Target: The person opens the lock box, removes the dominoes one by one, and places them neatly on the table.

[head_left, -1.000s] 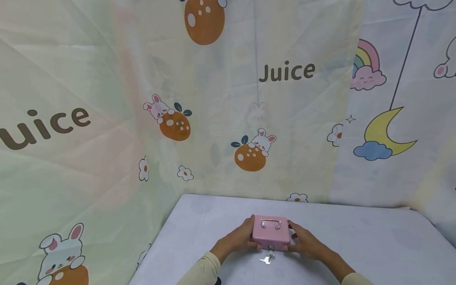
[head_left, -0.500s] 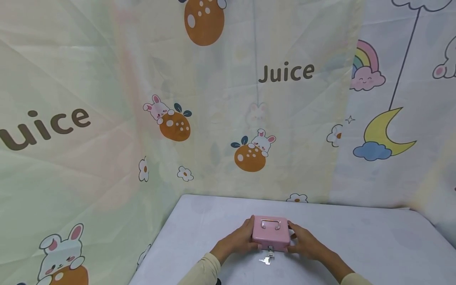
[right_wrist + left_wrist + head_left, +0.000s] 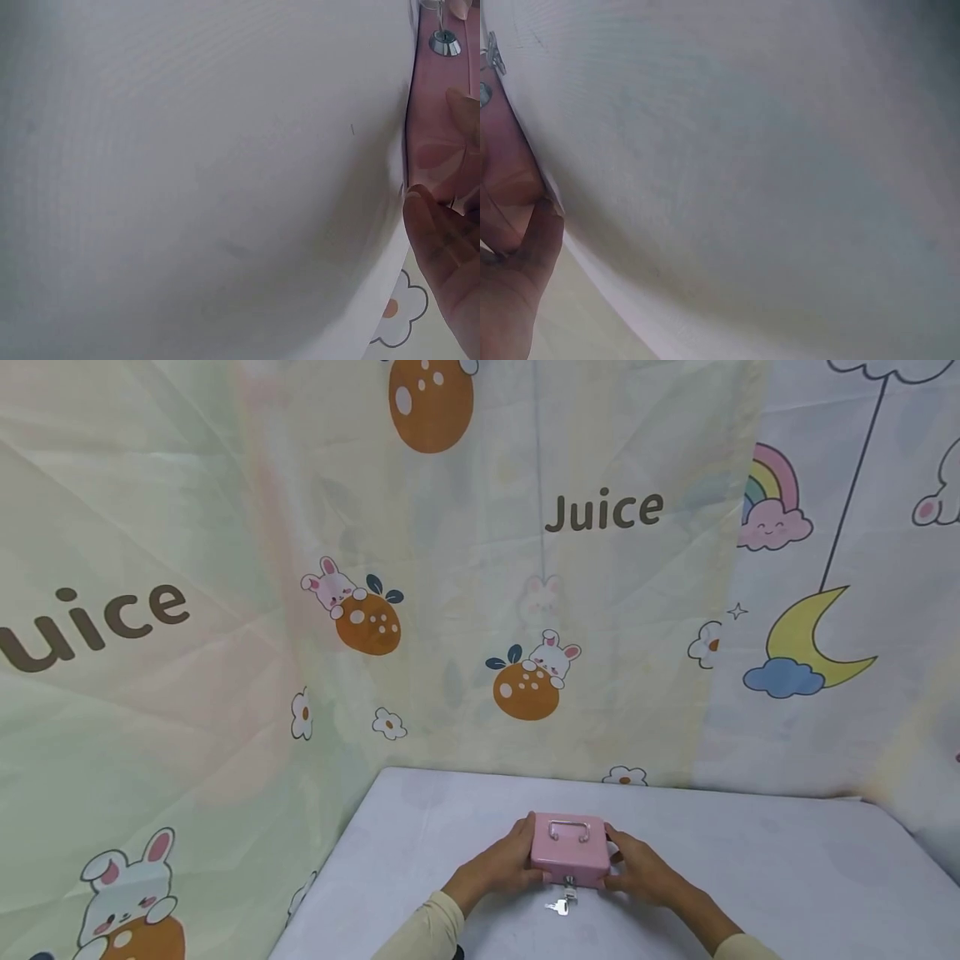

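A small pink metal box [image 3: 572, 852] with a silver handle on its lid sits on the white table, its lid down. Keys [image 3: 559, 906] hang from the lock on its front face. The left hand [image 3: 502, 862] grips the box's left side, thumb at the front corner. On the opposite side the right hand [image 3: 647, 870] holds the box with its thumb near the front right corner. Part of the pink front [image 3: 510, 154] shows at the left wrist view's edge; the right wrist view shows the silver lock [image 3: 445, 43] above the thumb.
The white-covered table [image 3: 750, 860] reaches back to hanging cloth [image 3: 450, 527] printed with rabbits, oranges and a moon. More cloth hangs close along the table's left edge. A small dark object [image 3: 459, 952] shows beside the left sleeve.
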{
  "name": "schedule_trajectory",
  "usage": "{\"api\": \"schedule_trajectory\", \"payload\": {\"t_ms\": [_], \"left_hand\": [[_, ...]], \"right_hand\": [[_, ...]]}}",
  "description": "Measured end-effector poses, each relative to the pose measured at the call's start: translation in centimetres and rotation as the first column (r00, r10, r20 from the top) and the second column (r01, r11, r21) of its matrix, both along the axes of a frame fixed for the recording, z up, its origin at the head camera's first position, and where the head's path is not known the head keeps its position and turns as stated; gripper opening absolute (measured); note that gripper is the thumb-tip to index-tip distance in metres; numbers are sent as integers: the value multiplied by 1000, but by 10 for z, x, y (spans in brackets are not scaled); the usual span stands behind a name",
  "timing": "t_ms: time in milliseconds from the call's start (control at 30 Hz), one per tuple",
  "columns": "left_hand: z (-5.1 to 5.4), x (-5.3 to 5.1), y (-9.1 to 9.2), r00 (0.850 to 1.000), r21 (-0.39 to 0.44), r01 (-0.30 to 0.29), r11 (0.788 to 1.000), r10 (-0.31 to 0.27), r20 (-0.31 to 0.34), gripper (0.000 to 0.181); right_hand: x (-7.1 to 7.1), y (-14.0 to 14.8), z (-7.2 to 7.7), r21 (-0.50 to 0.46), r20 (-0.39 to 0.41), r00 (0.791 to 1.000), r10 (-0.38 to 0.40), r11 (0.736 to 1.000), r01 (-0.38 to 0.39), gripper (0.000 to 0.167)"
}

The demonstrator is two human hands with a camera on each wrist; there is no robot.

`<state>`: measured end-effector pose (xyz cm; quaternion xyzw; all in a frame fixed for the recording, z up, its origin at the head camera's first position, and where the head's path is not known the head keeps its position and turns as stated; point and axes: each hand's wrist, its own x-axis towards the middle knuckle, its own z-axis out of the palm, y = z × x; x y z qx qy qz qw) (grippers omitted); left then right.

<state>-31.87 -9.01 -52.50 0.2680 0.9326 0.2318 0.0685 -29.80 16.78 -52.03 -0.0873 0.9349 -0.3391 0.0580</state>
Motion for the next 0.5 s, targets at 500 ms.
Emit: {"api": "schedule_trajectory", "payload": {"t_ms": [500], "left_hand": [[2, 3, 1, 1000, -10, -15, 1000, 15, 9, 104]], "right_hand": [[3, 0, 5, -29, 7, 1000, 18, 999, -18, 97]]}}
